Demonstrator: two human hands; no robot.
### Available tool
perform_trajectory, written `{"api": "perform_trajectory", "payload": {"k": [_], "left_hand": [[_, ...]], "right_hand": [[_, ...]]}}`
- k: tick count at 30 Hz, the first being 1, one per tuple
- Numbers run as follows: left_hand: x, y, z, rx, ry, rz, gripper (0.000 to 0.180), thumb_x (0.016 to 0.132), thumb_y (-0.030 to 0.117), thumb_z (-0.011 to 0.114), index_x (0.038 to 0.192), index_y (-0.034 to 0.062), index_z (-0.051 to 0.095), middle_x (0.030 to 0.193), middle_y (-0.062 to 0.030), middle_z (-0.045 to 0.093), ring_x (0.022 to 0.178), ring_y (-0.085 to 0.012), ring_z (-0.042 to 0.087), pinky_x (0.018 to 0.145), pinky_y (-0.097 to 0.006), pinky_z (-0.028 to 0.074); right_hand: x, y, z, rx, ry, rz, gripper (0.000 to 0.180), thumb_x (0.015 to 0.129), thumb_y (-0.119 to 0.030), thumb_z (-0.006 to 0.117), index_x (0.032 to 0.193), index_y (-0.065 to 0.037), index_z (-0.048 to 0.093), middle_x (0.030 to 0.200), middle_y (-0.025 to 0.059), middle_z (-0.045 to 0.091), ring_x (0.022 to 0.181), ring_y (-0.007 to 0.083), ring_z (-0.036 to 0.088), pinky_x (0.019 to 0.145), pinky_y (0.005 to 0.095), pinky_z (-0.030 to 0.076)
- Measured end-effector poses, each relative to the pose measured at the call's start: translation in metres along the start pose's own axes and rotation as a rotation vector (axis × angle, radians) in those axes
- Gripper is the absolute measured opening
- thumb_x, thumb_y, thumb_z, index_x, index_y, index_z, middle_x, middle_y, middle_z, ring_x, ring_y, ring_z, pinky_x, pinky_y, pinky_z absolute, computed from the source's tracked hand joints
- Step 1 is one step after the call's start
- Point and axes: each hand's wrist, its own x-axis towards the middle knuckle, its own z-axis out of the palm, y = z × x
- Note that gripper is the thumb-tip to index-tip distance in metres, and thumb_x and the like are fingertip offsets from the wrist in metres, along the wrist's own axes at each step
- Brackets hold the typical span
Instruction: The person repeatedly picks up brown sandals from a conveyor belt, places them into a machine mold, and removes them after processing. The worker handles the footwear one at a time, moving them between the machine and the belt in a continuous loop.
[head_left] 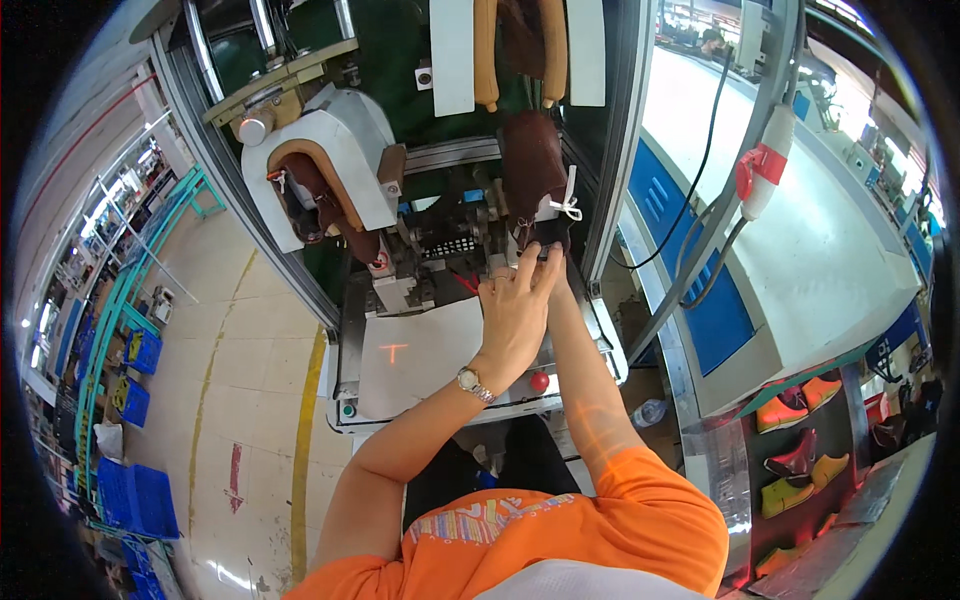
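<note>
A dark brown leather shoe upper [533,160] sits over a form at the machine's right station. White laces [568,206] hang at its side, and a black piece [549,236] lies at its near end. My left hand [515,312], with a wristwatch below it, reaches to this near end, its fingertips closed on the edge. My right hand [559,272] is at the same spot, mostly behind the left, and its fingers are hidden. At the left station another brown upper [318,190] sits inside a white curved clamp [345,125] with tan padding.
A white sheet [425,355] with a red light mark covers the machine's front ledge, beside a red button [540,381]. A red-and-white plug connector [765,165] hangs at right. Several colourful shoes [800,450] stand on a rack; blue bins [137,500] sit at far left.
</note>
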Motion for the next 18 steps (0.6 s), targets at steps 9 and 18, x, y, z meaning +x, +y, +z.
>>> {"api": "perform_trajectory", "payload": {"k": [9, 18], "left_hand": [[0.006, 0.011, 0.005, -0.051, 0.021, 0.016, 0.068, 0.068, 0.003, 0.058, 0.131, 0.0115, 0.033, 0.126, -0.0119, 0.035, 0.09, -0.0282, 0.048, 0.075, -0.04, 0.04], [-0.079, -0.026, -0.034, -0.68, 0.021, -0.012, 0.045, 0.075, 0.004, 0.056, 0.119, 0.0076, 0.047, 0.122, -0.0136, 0.043, 0.092, -0.024, 0.055, 0.081, -0.036, 0.044]], "right_hand": [[0.031, 0.035, -0.048, -0.018, -0.039, -0.042, 0.028, 0.09, -0.024, 0.033, 0.09, -0.004, 0.052, 0.079, 0.0101, 0.058, 0.065, 0.0227, 0.056, 0.057, 0.0406, 0.05], [-0.113, -0.04, -0.156, -1.19, 0.509, -0.234, 0.054, 0.074, -0.031, 0.066, 0.115, -0.001, 0.049, 0.112, 0.0174, 0.054, 0.103, 0.027, 0.053, 0.088, 0.0337, 0.041]]}}
